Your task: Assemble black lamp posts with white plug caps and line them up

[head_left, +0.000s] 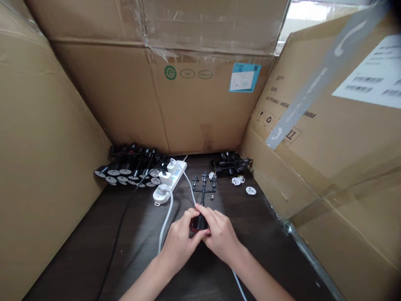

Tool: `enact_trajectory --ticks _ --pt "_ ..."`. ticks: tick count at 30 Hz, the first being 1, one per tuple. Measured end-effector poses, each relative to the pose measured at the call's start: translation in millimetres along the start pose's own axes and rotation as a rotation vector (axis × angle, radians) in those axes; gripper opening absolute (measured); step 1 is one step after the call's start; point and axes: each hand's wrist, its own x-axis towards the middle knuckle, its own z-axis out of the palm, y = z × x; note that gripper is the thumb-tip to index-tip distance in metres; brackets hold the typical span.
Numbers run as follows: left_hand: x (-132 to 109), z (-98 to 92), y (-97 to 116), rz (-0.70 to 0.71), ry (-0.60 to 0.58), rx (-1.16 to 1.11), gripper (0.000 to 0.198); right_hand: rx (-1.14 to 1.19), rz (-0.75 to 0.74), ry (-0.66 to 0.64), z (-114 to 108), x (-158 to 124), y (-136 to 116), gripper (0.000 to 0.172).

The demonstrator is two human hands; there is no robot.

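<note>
Miniature lamp post (pixel 204 188), dark base (pixel 199 223) clasped between curled left hand (pixel 179 242) and right hand (pixel 221 235); power strip (pixel 169 182) lay just left.

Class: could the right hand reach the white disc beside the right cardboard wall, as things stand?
Probably yes: dark tabletop lies open between the right hand and the white disc, though it grips the base of a miniature black lamp post.

The bare left hand (pixel 178 243) and bare right hand (pixel 220 236) have slim fingers and short nails. Behind each hand, a narrow wrist widens into a smooth, bare arm, the left forearm (pixel 146 285) and the right forearm (pixel 261 281), both running past the bottom edge of the view.
</note>
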Motion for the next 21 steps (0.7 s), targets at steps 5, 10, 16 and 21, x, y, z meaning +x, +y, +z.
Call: enact_trajectory --ticks 5,10,16,21 --pt "9 -15.3 0 0.045 0.171 0.033 0.034 0.047 0.025 0.105 2 -2 -1 0.073" --pt "38 -70.5 -9 -0.064 0.702 -0.086 0.037 0.09 0.045 0.141 -1 0 -4 0.072" --pt "47 -139.2 -71 -0.352 0.657 0.37 0.046 0.076 0.043 0.103 -5 2 -7 0.06" --pt "62 -152.6 -111 -0.243 0.425 0.652 0.04 0.076 0.047 0.068 -5 2 -9 0.055"
